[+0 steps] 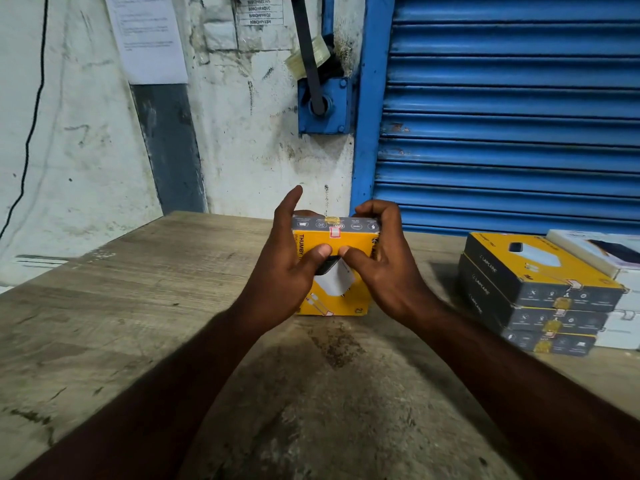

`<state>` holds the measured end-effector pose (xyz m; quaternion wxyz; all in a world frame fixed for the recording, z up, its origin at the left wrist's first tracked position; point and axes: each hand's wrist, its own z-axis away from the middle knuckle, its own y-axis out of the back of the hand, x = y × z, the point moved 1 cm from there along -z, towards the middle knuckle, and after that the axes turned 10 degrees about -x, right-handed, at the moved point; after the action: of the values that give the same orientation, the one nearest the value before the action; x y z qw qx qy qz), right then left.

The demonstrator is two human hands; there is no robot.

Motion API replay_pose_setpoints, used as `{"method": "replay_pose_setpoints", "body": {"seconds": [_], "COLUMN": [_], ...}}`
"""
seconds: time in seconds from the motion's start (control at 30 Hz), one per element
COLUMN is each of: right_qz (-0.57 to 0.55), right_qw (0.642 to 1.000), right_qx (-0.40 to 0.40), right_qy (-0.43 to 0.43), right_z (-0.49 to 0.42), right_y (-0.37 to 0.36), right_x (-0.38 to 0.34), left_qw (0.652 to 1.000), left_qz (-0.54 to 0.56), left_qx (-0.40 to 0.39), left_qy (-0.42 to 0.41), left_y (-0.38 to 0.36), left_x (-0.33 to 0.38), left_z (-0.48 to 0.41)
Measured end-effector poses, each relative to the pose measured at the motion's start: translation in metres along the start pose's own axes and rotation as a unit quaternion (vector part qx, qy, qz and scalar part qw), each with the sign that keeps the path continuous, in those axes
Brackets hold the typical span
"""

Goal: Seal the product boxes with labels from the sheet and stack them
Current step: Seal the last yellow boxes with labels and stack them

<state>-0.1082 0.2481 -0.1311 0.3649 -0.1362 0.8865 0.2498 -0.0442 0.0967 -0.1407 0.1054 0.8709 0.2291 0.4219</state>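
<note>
Both hands, left hand [291, 261] and right hand [384, 258], grip the yellow box [341, 242] above the table [138, 306].

Facing a blue roller shutter [502, 116] standing closed behind the worn wooden bench [104, 306]. Just left of the shutter, seeing a blue bracket [323, 119] holding a black lever [306, 39], a clear tape roll [323, 50] touching it. Further left of the shutter, noting a stained white wall [86, 150] bearing a printed notice [149, 36], a grey strip [169, 147] running down below it, and, farthest from the shutter, a black cable [33, 126] trailing down.
</note>
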Motion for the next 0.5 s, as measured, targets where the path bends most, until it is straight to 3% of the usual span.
{"method": "replay_pose_setpoints", "body": {"seconds": [0.23,0.5], "right_qz": [0.017,0.111], "right_qw": [0.999,0.99], "right_qx": [0.033,0.083], "right_qy": [0.008,0.001], "right_z": [-0.0043,-0.0049], "right_y": [-0.0018,-0.0076], "right_x": [0.0004,0.0064], "left_qw": [0.99,0.976], "left_qz": [-0.112,-0.184], "left_qx": [0.085,0.11], "left_qy": [-0.005,-0.03], "left_y": [0.0087,0.0052], "left_x": [-0.0017,-0.005], "left_z": [-0.0013,-0.0012]}}
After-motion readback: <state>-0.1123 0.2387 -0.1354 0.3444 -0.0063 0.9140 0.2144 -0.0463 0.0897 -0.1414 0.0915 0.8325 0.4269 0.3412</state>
